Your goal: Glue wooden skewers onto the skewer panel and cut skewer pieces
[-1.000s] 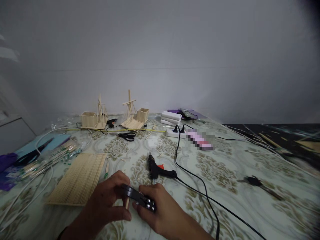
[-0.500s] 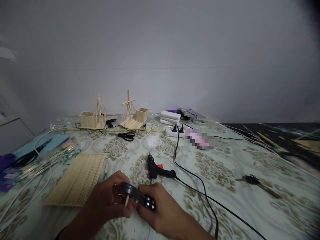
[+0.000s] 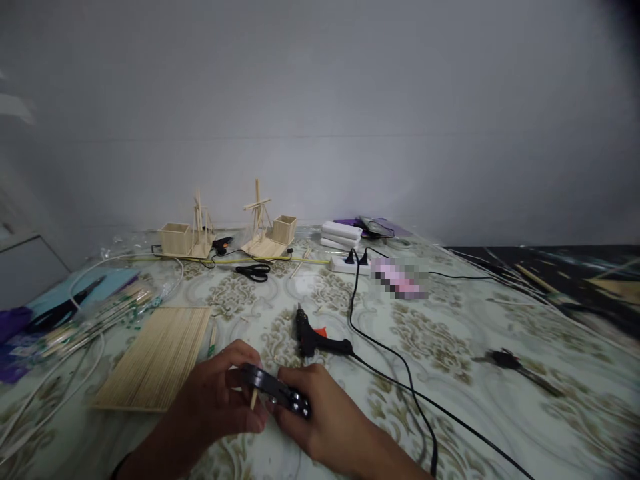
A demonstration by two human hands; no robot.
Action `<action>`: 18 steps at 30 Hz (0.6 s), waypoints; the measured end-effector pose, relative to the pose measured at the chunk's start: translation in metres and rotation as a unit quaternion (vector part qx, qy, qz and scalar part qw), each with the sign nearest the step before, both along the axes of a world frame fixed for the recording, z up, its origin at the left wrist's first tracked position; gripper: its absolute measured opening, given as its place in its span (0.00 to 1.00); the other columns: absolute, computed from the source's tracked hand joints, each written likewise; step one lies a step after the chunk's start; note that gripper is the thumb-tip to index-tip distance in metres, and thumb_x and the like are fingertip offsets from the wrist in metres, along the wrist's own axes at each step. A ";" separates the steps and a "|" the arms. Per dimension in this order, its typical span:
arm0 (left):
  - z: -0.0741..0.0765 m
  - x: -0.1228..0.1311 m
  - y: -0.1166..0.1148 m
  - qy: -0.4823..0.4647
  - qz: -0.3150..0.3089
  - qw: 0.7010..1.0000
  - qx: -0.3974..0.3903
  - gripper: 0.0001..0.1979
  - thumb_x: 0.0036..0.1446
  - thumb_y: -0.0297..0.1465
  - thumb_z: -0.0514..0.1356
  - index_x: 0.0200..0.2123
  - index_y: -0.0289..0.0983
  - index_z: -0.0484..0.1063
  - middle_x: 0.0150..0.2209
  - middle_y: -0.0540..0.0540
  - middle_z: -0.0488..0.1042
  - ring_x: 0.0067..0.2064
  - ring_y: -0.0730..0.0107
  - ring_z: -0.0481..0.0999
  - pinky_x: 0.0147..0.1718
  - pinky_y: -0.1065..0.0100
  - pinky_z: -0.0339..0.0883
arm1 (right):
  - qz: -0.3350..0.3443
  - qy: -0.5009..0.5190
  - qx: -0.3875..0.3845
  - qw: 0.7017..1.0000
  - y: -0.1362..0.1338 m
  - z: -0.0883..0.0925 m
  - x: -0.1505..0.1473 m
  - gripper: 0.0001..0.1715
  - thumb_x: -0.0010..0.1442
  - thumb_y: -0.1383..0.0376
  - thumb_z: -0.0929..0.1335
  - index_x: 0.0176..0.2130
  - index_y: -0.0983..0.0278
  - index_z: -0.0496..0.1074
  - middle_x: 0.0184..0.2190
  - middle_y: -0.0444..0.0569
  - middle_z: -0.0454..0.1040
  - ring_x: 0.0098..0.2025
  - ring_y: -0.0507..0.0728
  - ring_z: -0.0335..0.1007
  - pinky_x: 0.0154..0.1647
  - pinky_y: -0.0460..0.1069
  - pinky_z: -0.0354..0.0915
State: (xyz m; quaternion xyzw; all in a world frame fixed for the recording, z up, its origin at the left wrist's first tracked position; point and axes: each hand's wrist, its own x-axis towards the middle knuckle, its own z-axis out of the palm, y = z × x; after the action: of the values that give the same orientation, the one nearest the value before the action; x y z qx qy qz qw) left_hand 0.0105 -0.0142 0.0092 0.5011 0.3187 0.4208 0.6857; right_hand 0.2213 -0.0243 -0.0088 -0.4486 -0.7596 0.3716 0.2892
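My right hand is closed round a pair of black cutting pliers at the near edge of the table. A thin wooden stick sits in the pliers' jaws, and my left hand pinches that stick from the left. Both hands hover just above the patterned tablecloth. Right behind them lies a black glue gun, whose cable runs off to the right.
A flat mat of wooden sticks lies left of my hands. Loose sticks and white cable sit further left. Two stick models, black scissors, a power strip and white boxes stand at the back. A dark tool rests at right.
My hands have drawn slightly closer together around the stick and pliers. Everything else on the table is where it was.
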 end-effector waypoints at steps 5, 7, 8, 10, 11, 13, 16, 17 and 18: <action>0.002 0.001 0.000 -0.003 0.005 1.000 -0.009 0.23 0.37 0.32 0.84 0.34 0.37 0.80 0.41 0.52 0.72 0.28 0.76 0.79 0.29 0.74 0.75 | 0.004 -0.004 -0.001 1.000 -0.001 0.001 0.001 0.09 0.55 0.67 0.69 0.27 0.61 0.63 0.21 0.38 0.64 0.24 0.50 0.60 0.27 0.46 0.51; 0.002 0.001 0.000 -0.004 0.006 1.000 -0.006 0.22 0.36 0.31 0.84 0.34 0.37 0.79 0.41 0.52 0.72 0.28 0.78 0.79 0.28 0.76 0.74 | 0.006 -0.004 -0.005 1.000 -0.001 0.001 0.001 0.09 0.56 0.66 0.69 0.27 0.61 0.64 0.21 0.38 0.63 0.24 0.50 0.59 0.27 0.46 0.51; 0.001 0.000 0.000 -0.006 0.004 1.000 -0.005 0.22 0.36 0.31 0.84 0.34 0.37 0.79 0.41 0.53 0.72 0.28 0.78 0.78 0.27 0.76 0.74 | 0.006 -0.004 -0.008 1.000 -0.001 0.001 0.001 0.10 0.56 0.66 0.69 0.27 0.61 0.63 0.20 0.38 0.63 0.23 0.50 0.59 0.27 0.46 0.51; -0.003 -0.001 0.002 -0.007 -0.001 1.000 -0.001 0.22 0.37 0.31 0.84 0.34 0.37 0.79 0.41 0.53 0.72 0.27 0.79 0.78 0.27 0.76 0.74 | 0.004 -0.008 -0.016 1.000 -0.001 0.002 0.001 0.10 0.56 0.66 0.69 0.26 0.61 0.63 0.20 0.38 0.62 0.23 0.50 0.58 0.26 0.46 0.51; -0.006 -0.002 0.003 -0.006 -0.005 1.000 0.004 0.22 0.37 0.31 0.84 0.34 0.37 0.78 0.41 0.53 0.72 0.27 0.79 0.77 0.27 0.76 0.73 | 0.003 -0.010 -0.018 1.000 -0.001 0.002 0.000 0.10 0.56 0.66 0.69 0.26 0.61 0.64 0.20 0.38 0.62 0.23 0.50 0.58 0.26 0.46 0.50; -0.014 -0.005 0.006 0.002 -0.012 1.000 0.020 0.23 0.37 0.32 0.84 0.34 0.37 0.78 0.39 0.53 0.72 0.26 0.79 0.77 0.26 0.76 0.72 | 0.003 -0.013 -0.015 1.000 -0.001 0.003 0.000 0.09 0.56 0.66 0.70 0.27 0.61 0.65 0.20 0.38 0.63 0.23 0.50 0.58 0.26 0.46 0.51; -0.025 -0.009 0.010 0.014 -0.019 0.999 0.040 0.26 0.35 0.33 0.85 0.35 0.37 0.77 0.36 0.53 0.72 0.26 0.78 0.75 0.24 0.76 0.69 | 0.004 -0.011 -0.016 1.000 -0.001 0.003 0.000 0.08 0.55 0.67 0.70 0.27 0.61 0.66 0.20 0.38 0.63 0.23 0.50 0.59 0.26 0.46 0.51; -0.027 -0.010 0.011 0.016 -0.021 0.999 0.045 0.26 0.35 0.34 0.85 0.36 0.37 0.77 0.36 0.53 0.72 0.26 0.77 0.75 0.24 0.76 0.69 | 0.003 -0.011 -0.020 1.000 -0.001 0.003 0.000 0.08 0.55 0.67 0.70 0.27 0.61 0.66 0.20 0.38 0.63 0.23 0.50 0.59 0.26 0.46 0.51; -0.028 -0.010 0.012 0.018 -0.023 0.998 0.049 0.26 0.36 0.35 0.85 0.36 0.37 0.78 0.37 0.53 0.72 0.26 0.77 0.75 0.25 0.75 0.69 | 0.003 -0.010 -0.023 1.000 -0.001 0.003 0.000 0.08 0.55 0.67 0.70 0.27 0.61 0.66 0.20 0.38 0.63 0.23 0.50 0.59 0.25 0.46 0.51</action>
State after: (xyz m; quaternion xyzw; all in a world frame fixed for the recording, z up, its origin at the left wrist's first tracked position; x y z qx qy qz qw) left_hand 0.0004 -0.0026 -0.0184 0.5491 0.2981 0.4108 0.6640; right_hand 0.2212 -0.0254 -0.0055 -0.4564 -0.7554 0.3853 0.2696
